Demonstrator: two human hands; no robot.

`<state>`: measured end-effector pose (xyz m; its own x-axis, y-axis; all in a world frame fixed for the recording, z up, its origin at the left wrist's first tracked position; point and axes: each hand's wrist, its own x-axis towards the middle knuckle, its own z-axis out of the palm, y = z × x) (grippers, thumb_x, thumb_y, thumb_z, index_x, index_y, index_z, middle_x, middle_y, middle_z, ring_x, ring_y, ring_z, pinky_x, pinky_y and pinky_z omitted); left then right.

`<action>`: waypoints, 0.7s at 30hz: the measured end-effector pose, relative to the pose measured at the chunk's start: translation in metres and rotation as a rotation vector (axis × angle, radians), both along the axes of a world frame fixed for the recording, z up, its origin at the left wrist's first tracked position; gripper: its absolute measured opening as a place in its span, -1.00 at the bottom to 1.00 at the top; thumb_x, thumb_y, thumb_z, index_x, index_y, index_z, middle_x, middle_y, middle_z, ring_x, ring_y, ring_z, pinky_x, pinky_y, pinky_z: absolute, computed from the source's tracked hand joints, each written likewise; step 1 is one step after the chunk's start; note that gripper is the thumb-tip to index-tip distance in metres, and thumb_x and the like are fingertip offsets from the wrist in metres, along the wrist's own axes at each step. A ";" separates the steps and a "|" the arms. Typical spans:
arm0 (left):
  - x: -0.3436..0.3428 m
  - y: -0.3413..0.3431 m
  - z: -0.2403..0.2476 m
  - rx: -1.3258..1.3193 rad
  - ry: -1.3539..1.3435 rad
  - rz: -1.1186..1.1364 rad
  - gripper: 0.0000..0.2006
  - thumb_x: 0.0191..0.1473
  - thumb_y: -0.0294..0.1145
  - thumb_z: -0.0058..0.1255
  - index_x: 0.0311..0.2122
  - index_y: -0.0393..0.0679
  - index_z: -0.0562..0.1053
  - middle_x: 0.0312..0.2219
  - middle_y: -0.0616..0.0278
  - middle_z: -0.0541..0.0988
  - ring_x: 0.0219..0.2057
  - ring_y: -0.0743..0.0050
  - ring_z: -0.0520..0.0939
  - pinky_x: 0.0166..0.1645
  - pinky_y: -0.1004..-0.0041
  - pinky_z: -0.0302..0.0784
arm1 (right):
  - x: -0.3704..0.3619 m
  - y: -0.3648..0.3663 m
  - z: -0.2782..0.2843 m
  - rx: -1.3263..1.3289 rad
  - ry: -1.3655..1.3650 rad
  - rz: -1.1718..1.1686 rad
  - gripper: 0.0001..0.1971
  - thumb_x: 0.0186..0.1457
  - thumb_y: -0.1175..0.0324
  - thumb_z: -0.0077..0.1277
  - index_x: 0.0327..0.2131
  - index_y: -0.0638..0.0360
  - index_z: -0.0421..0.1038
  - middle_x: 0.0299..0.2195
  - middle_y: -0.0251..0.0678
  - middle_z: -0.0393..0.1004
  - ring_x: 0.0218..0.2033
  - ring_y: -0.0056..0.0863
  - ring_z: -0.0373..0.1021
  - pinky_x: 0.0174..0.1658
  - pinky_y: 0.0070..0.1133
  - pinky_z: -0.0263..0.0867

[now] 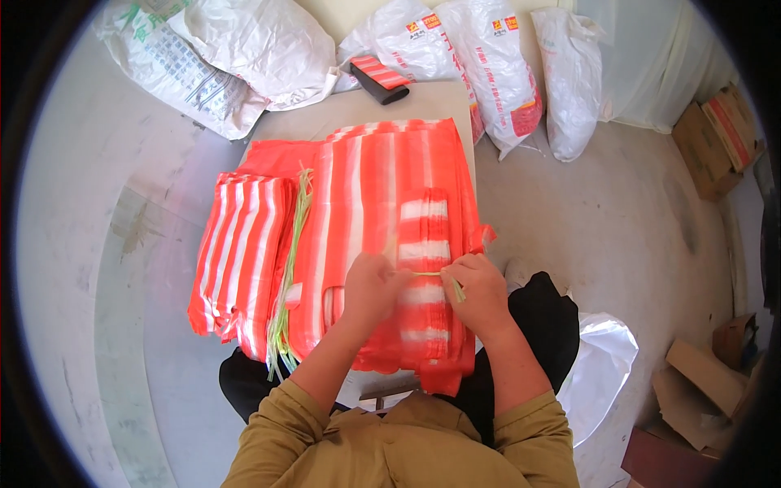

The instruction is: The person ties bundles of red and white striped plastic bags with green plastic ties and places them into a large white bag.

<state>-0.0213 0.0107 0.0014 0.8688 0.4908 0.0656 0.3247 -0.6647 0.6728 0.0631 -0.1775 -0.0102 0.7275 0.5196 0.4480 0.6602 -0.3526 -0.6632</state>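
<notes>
Head view | hands (370, 285) partly hide tie (426, 274), striped bundle (424, 228) | left fingers (396, 281) blurred

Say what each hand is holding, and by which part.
The right hand holds a yellow-green strip near one end, over the striped bundle. The left hand is blurred; its hold cannot be told.

mustard-brown shirt (431, 455), plain sleeves (285, 431), seemingly black trousers (547, 317).

1 fisheye view from head height, steeply downward, close above the striped stack (354, 183)
</notes>
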 end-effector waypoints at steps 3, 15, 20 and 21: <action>0.000 -0.001 0.000 0.087 -0.060 -0.027 -0.69 -0.11 -0.22 0.26 -0.53 -0.25 0.45 -0.45 0.04 0.44 -0.39 0.09 0.50 -0.29 0.22 0.43 | -0.001 0.003 -0.001 0.065 -0.051 -0.041 -0.92 -0.04 0.46 0.08 -0.57 0.11 0.49 -0.51 -0.28 0.45 -0.43 -0.20 0.39 -0.34 -0.33 0.34; 0.001 0.000 -0.006 0.156 -0.070 -0.023 -0.73 -0.10 -0.35 0.31 -0.51 -0.28 0.44 -0.49 0.07 0.39 -0.46 0.16 0.47 -0.37 0.27 0.38 | 0.001 -0.006 0.002 -0.028 0.136 0.006 -0.88 0.07 0.39 0.08 -0.44 0.23 0.55 -0.43 -0.23 0.51 -0.31 -0.20 0.44 -0.23 -0.40 0.37; 0.002 -0.003 -0.002 0.157 -0.032 -0.028 -0.71 -0.11 -0.24 0.24 -0.54 -0.27 0.46 -0.45 -0.01 0.44 -0.40 0.03 0.52 -0.31 0.17 0.44 | 0.005 0.000 -0.020 0.248 0.392 0.102 -0.85 0.11 0.42 0.04 -0.40 0.30 0.54 -0.42 -0.25 0.53 -0.33 -0.40 0.45 -0.26 -0.49 0.35; 0.003 -0.004 -0.002 0.156 -0.034 -0.030 -0.71 -0.11 -0.24 0.24 -0.54 -0.27 0.46 -0.45 -0.01 0.44 -0.40 0.03 0.52 -0.31 0.17 0.44 | 0.007 0.000 -0.025 0.350 0.437 0.169 -0.85 0.12 0.43 0.02 -0.37 0.31 0.54 -0.42 -0.26 0.54 -0.35 -0.47 0.45 -0.27 -0.51 0.34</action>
